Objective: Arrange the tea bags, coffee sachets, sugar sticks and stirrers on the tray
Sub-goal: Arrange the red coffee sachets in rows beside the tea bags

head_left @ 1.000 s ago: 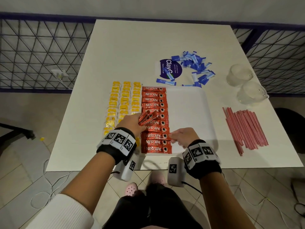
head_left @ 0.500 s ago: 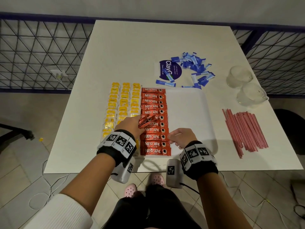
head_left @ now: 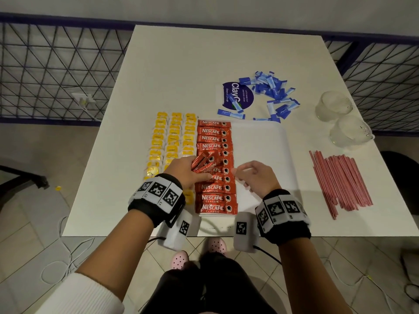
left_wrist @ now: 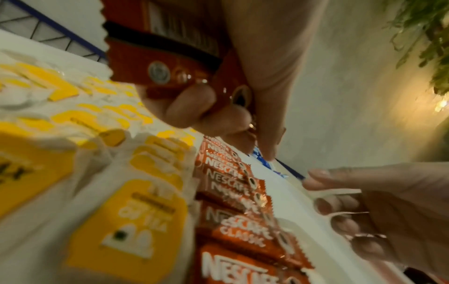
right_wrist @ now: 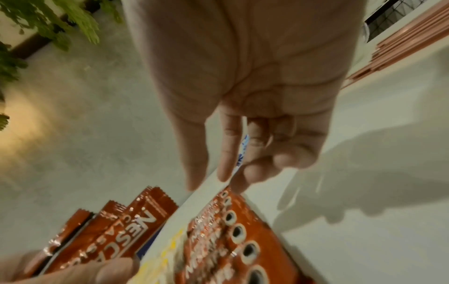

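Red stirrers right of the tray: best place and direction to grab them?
Take the stirrers across the middle of their length, coming from above with the right hand, the grip spanning the bundle sideways. They lie flat on the table, roughly parallel and fanned slightly; their thin ends would likely splay if pinched.

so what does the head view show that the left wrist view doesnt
Only the head view: the red stirrers, two glass cups and the whole table.

Only the left wrist view: the left hand's curled fingers close up, gripping its coffee sachets, and a plant.

Both: the yellow tea bags, the laid Nescafe row, blue sugar sticks and the empty right hand.
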The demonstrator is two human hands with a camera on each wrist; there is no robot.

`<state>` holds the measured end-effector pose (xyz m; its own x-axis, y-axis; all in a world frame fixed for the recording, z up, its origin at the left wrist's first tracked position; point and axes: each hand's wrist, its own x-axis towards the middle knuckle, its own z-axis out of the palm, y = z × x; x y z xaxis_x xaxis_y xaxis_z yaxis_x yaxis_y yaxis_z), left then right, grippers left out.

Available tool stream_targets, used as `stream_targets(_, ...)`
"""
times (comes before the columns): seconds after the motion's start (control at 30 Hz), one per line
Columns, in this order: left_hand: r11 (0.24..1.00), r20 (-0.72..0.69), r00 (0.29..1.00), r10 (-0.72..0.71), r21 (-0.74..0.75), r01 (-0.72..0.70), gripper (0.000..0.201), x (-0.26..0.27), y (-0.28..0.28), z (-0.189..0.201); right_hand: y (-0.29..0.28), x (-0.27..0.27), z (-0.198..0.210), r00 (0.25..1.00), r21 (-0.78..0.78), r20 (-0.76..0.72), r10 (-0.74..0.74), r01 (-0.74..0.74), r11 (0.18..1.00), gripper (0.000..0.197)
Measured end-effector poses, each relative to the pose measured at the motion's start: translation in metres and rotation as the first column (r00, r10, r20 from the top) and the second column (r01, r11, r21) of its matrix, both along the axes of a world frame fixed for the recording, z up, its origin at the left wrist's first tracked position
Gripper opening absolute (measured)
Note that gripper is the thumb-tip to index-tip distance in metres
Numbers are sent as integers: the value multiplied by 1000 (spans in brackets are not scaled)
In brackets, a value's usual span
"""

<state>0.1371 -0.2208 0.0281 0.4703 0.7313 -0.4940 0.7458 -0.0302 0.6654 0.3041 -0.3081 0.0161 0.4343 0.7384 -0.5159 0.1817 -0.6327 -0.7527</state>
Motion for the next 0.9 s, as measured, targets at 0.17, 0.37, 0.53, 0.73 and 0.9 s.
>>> stream_targets(0.17, 975, 175, 983, -57, -200, 93, 15, 4, -8, 18, 5, -12, 21, 982, 172, -173, 74, -43, 984, 36)
stream_targets(0.37, 946, 279, 960, 20, -316, 72, 21, 5, -13, 33, 4, -14, 22, 979, 230, -204, 13, 35, 973, 15)
stream_targets(0.53, 916, 280, 949, 144, -401, -21, 13, -10, -9, 32, -1, -9, 21, 958, 249, -264, -113, 181, 951, 12)
stream_targets(0.73, 897, 307, 873, 379, -355, -264, 25, -16, -5, 18, -5, -13, 22, 964, 204, -265, -14, 71, 976, 14)
stream_targets(0.9, 889, 384, 813, 437, -319, -328, 28, -13, -2, 18, -6, -23, 22, 964, 125, -219, 149, -124, 984, 9)
